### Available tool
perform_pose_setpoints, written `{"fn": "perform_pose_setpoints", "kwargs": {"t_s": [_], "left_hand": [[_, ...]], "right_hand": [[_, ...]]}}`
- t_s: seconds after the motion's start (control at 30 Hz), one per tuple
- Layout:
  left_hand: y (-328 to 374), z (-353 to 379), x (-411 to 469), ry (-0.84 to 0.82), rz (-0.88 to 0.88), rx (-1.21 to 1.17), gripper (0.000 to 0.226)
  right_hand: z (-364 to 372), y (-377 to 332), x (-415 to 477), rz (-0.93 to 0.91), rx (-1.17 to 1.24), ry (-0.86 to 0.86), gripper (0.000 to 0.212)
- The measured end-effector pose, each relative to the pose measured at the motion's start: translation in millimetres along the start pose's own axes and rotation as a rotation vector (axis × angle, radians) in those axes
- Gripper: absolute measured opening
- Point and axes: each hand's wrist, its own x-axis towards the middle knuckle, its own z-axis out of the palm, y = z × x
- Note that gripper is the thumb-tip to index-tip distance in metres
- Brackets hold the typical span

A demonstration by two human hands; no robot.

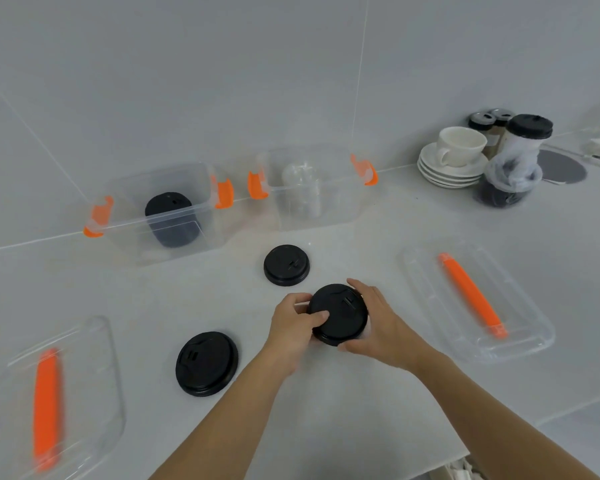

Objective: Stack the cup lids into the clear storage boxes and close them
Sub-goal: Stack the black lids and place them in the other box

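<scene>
Both hands grip one black cup lid (pixel 340 311) just above the white counter: my left hand (pixel 293 327) on its left rim, my right hand (pixel 378 320) around its right side. A second black lid (pixel 286 265) lies behind it and a third (pixel 207 362) lies front left. Against the wall stand two open clear boxes with orange clips. The left box (pixel 125 216) holds a stack of black lids (pixel 172 220). The right box (pixel 340 202) holds clear lids (pixel 300 192).
Two clear box covers with orange handles lie flat, one at front left (pixel 94 386) and one at right (pixel 520 327). At the back right stand stacked white saucers with a cup (pixel 459 147) and bagged cups with a black lid (pixel 513 161). The counter edge runs along the lower right.
</scene>
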Motion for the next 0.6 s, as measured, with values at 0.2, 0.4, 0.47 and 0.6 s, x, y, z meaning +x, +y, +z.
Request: {"fn": "perform_pose_setpoints", "kwargs": {"t_s": [0.2, 0.4, 0.47, 0.6], "left_hand": [[23.9, -18.1, 13.5, 0.047, 0.09, -0.087, 0.026], [43.4, -30.1, 34.7, 0.209, 0.108, -0.174, 0.04], [47.6, -33.6, 43.1, 0.25, 0.117, -0.177, 0.035], [54.2, -37.1, 56.9, 0.283, 0.142, -0.134, 0.021]], "right_hand": [[0.0, -19.4, 34.4, 0.018, 0.194, -0.029, 0.101], [-0.2, -36.2, 73.5, -0.002, 0.299, 0.0, 0.078], [0.8, -40.7, 87.2, -0.014, 0.302, -0.001, 0.077], [2.6, -43.2, 111.0, -0.051, 0.259, -0.025, 0.055]]}}
